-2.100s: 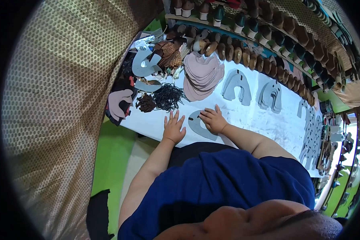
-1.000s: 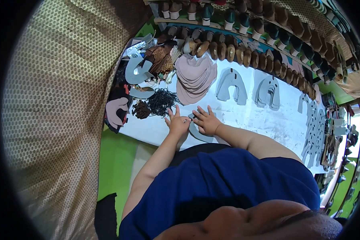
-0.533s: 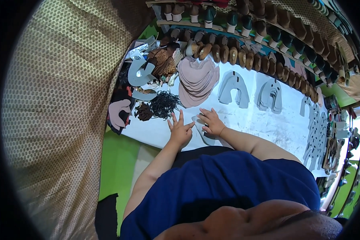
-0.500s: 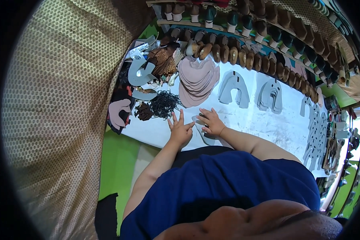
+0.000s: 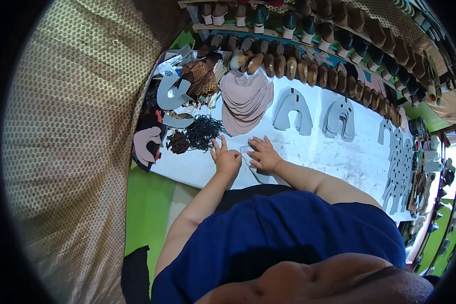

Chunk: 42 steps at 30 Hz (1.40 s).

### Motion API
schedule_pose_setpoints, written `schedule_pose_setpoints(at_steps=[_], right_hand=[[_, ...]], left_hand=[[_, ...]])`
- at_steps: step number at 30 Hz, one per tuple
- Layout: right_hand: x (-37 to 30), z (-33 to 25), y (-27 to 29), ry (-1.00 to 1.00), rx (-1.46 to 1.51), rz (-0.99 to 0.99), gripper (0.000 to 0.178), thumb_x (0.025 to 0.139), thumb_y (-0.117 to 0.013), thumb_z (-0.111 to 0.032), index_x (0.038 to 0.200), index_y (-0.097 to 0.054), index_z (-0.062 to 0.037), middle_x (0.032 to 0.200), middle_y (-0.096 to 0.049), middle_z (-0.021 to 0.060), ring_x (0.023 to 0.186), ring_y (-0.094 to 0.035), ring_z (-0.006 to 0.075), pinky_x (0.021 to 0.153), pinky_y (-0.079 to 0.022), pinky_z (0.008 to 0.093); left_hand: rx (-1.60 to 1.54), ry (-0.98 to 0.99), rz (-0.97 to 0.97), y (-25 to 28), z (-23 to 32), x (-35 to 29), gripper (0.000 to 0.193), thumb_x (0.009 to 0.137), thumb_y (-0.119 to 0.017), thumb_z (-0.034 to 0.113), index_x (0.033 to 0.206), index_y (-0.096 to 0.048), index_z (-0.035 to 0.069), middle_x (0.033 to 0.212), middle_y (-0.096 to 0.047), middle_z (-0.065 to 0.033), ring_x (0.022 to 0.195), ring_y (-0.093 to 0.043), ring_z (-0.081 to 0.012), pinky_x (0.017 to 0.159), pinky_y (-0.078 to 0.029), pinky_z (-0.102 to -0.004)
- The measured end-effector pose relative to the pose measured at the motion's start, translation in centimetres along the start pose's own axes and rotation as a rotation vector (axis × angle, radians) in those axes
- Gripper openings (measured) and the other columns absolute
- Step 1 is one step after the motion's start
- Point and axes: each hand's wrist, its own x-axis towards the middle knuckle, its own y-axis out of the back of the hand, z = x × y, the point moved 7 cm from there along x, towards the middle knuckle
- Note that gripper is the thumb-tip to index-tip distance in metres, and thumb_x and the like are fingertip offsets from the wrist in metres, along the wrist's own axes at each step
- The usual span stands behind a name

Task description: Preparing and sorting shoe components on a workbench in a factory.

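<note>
My right hand lies flat with its fingers spread over a grey cut piece, pressing it to the white tabletop. Part of that piece is hidden under the hand. Beside its left edge is my left hand, holding nothing that I can see, with two fingers stretched toward a tangled heap of black cord. A small dark brown bundle sits left of the cord. Just beyond my hands is a fanned stack of pale pink cut pieces.
Two piles of grey arch-shaped pieces, one pile and another, lie farther right. More grey pieces cover the right end. A row of brown shoes lines the back, below shelved heeled shoes. A patterned curtain hangs at left.
My left hand has turned slightly, and its thumb has drawn in toward its fingers. My right hand stays on the grey piece. The whole view has shifted a little.
</note>
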Motion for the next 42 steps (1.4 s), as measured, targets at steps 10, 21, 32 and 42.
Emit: schedule_pose_setpoints(at_steps=[10,21,32,42], right_hand=[[0.1,-0.2,0.2,0.004,-0.005,0.009,0.039,0.085,-0.064,-0.043,0.111,-0.072,-0.0146,0.145,-0.047,0.0150,0.141,-0.036,0.0330,0.114,-0.020,0.0639],[0.1,0.0,-0.2,0.005,-0.014,-0.005,0.040,0.087,-0.063,-0.043,0.113,-0.071,-0.0140,0.143,-0.049,0.0142,0.142,-0.035,0.0324,0.116,-0.018,0.0626],[0.0,0.2,1.0,-0.033,0.109,0.057,0.072,0.091,-0.054,-0.043,0.151,-0.031,-0.0125,0.150,-0.041,0.0138,0.139,-0.038,0.0329,0.117,-0.019,0.0583],[0.1,0.5,-0.1,-0.053,0.055,-0.006,0.068,0.091,-0.056,-0.040,0.148,-0.035,-0.0097,0.147,-0.044,0.0137,0.139,-0.039,0.0306,0.118,-0.019,0.0570]], left_hand=[[0.043,-0.133,0.086,-1.2,-0.1,0.2,0.011,0.077,-0.067,0.019,0.073,-0.073,0.010,0.151,-0.044,-0.0168,0.144,-0.026,-0.0427,0.115,-0.006,-0.0644],[0.005,-0.072,0.099,-0.6,-0.9,-0.3,0.011,0.076,-0.065,0.017,0.069,-0.072,0.012,0.151,-0.044,-0.0143,0.146,-0.024,-0.0404,0.117,-0.003,-0.0625],[0.034,-0.093,0.086,-0.7,-1.6,-1.0,0.010,0.079,-0.061,0.012,0.078,-0.070,0.009,0.153,-0.041,-0.0162,0.146,-0.023,-0.0424,0.117,-0.006,-0.0633],[0.122,-0.309,0.151,1.5,-2.0,-2.6,0.048,0.090,-0.056,0.024,0.137,-0.052,0.009,0.155,-0.038,-0.0137,0.148,-0.023,-0.0384,0.117,-0.012,-0.0610]])
